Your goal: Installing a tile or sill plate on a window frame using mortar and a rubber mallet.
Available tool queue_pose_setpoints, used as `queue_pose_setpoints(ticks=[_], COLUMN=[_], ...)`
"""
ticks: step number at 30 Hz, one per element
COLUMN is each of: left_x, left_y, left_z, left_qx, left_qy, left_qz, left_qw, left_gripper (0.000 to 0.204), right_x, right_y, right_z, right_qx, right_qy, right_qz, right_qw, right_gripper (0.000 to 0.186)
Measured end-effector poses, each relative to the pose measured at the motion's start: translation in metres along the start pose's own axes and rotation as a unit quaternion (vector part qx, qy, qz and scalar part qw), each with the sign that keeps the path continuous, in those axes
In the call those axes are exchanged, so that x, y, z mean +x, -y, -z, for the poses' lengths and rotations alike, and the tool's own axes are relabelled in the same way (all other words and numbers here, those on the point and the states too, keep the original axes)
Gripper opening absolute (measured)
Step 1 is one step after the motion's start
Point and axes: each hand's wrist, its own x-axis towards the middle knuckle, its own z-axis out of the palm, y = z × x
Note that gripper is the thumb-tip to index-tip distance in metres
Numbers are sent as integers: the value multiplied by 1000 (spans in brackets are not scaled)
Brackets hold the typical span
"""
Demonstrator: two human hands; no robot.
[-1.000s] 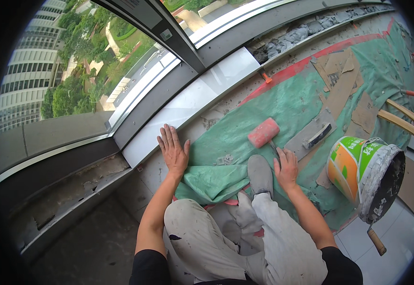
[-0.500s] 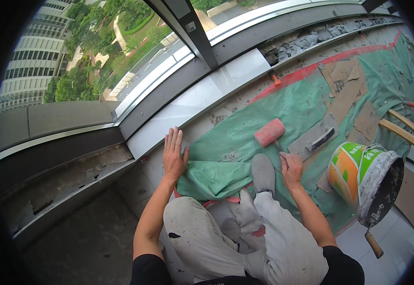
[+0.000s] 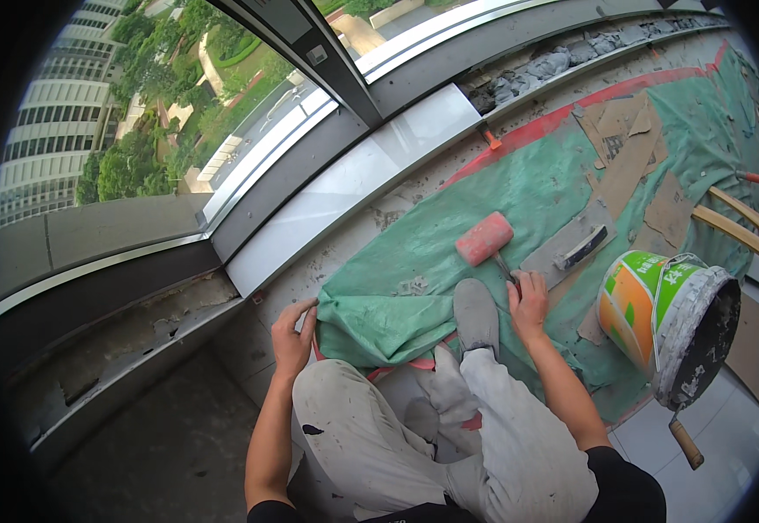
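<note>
In my right hand (image 3: 531, 301) is the dark handle of a mallet; its thick pinkish-red head (image 3: 484, 238) is over the green sheet (image 3: 397, 270), just beyond my shoe. My left hand (image 3: 291, 338) has its fingers bent and drawn in, with the fingertips at the sheet's left corner. Whether they pinch the sheet I cannot make out. Beyond that hand, a glossy white slab (image 3: 353, 179) lies along the window sill, apart from my fingers. A flat trowel (image 3: 541, 255) with a dark grip rests on the sheet to the right of the mallet.
A tipped, mortar-crusted bucket (image 3: 637, 305) stands at the right, with a wooden-handled tool (image 3: 686, 443) beside it. Torn cardboard (image 3: 628, 166) covers part of the sheet. Grey mortar lumps (image 3: 554, 65) fill the sill past the slab. An orange clip (image 3: 491, 139) sits at the slab's right end.
My left hand has drawn back from the slab's front edge to the sheet's corner, and its outstretched fingers have bent. My right hand keeps the mallet, barely moved.
</note>
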Motion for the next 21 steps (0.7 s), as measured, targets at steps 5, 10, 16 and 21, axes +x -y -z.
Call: queue_pose_setpoints(ticks=[5, 10, 16, 21], left_x=[13, -10, -39, -29], left_y=[-47, -85, -122, -121], left_z=[9, 45, 54, 44], left_qx=[-117, -111, -95, -81], left_qy=[51, 75, 89, 68], left_qz=[55, 95, 98, 106], left_qw=[990, 986, 987, 989], left_gripper=[36, 42, 36, 35], right_x=[1, 0, 4, 6], right_y=[-14, 0, -9, -4], right_z=[1, -16, -7, -13], right_qx=[-11, -3, -25, -29], right_qy=[-13, -3, -12, -31], right_qz=[13, 1, 23, 31], right_qw=[1000, 1000, 999, 999], right_gripper=[30, 34, 39, 39])
